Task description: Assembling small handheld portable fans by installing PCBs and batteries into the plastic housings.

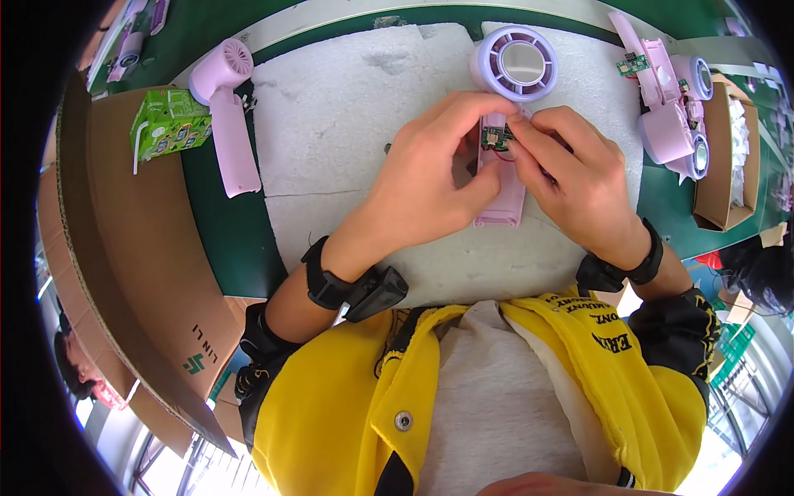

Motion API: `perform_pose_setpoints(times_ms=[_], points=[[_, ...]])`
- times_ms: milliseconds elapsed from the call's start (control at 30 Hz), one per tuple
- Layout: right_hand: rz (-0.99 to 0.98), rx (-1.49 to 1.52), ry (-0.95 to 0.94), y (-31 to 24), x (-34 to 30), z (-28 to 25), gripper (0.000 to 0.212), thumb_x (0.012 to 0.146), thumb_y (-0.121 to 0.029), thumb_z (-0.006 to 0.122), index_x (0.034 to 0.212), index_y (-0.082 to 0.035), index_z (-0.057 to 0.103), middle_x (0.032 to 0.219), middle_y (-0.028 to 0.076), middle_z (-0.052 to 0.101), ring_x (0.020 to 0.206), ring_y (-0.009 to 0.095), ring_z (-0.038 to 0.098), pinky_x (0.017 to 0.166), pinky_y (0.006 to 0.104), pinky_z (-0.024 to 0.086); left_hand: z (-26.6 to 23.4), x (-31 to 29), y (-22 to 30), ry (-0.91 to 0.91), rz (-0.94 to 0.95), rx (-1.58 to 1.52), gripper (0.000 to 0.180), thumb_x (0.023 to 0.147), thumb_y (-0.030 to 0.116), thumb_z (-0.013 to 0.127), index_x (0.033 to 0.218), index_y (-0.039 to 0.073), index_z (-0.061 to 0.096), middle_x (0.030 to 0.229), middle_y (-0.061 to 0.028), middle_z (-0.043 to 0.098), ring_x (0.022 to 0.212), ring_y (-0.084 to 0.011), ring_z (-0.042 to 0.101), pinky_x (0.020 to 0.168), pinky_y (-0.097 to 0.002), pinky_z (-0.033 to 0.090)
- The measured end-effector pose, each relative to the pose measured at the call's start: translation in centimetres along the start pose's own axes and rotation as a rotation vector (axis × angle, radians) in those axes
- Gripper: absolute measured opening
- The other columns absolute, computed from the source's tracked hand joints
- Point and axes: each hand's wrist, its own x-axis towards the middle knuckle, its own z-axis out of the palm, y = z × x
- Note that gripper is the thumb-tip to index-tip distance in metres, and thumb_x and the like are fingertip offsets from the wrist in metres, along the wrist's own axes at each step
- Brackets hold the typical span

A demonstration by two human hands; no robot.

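Note:
A pink handheld fan [500, 211] lies on the white foam sheet with its handle opened up and its round, lilac-ringed head [523, 64] at the far end. Inside the handle shows a small green circuit board [494, 139] with a red wire beside it. My left hand [434, 169] is closed round the handle's left side, thumb along the near part and index finger curled over the top. My right hand [579, 165] is closed, its fingertips pinching at the board's right edge; they partly hide the board and the handle's right wall.
Under the work is a white foam sheet [322, 157] on a green table. At the left lie another pink fan [236, 140], a green drink carton [169, 124] and a large cardboard box [141, 190]. Opened fan parts [662, 99] and a small cardboard box [728, 194] sit right.

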Motion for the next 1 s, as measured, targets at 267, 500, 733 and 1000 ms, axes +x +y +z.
perform_pose_setpoints(times_ms=[267, 500, 733, 1000], points=[[0.036, 0.087, 0.032, 0.5, 0.1, 0.2, 0.023, 0.074, 0.001, 0.076, 0.096, -0.001, 0.069, 0.086, 0.008, 0.062, 0.064, 0.019, 0.061, 0.055, 0.0292, 0.051, 0.4, 0.4, -0.8, 0.084, -0.023, -0.152, 0.033, 0.081, -0.008, 0.061, 0.11, 0.005, 0.069, 0.098, -0.0136, 0.07, 0.076, -0.0244, 0.068, 0.067, -0.0311, 0.054], [0.203, 0.221, -0.02, 1.3, 0.1, -0.2, 0.017, 0.074, 0.0, 0.076, 0.085, -0.002, 0.063, 0.082, 0.006, 0.061, 0.059, 0.014, 0.056, 0.053, 0.0259, 0.046, -0.4, 0.8, -0.6, 0.001, 0.049, 0.045, 0.028, 0.081, -0.006, 0.064, 0.103, 0.01, 0.074, 0.092, -0.0135, 0.069, 0.071, -0.0267, 0.066, 0.064, -0.0308, 0.052], [0.423, 0.624, -0.497, 1.7, 0.8, -2.8, 0.029, 0.076, 0.001, 0.073, 0.102, -0.003, 0.059, 0.086, 0.004, 0.059, 0.067, 0.009, 0.054, 0.055, 0.0258, 0.044, -0.4, 0.5, -0.7, 0.029, 0.023, 0.078, 0.028, 0.081, -0.005, 0.064, 0.102, 0.012, 0.074, 0.089, -0.0123, 0.067, 0.068, -0.0265, 0.063, 0.061, -0.0318, 0.049], [0.81, 1.005, -0.456, 2.7, 1.4, -4.1, 0.04, 0.082, 0.002, 0.068, 0.12, -0.004, 0.058, 0.102, 0.006, 0.064, 0.072, 0.008, 0.058, 0.051, 0.0256, 0.044, -1.9, 0.3, -1.4, 0.102, 0.072, -0.008, 0.035, 0.079, -0.007, 0.062, 0.107, 0.01, 0.073, 0.1, -0.0123, 0.064, 0.076, -0.0212, 0.063, 0.069, -0.0283, 0.051]])
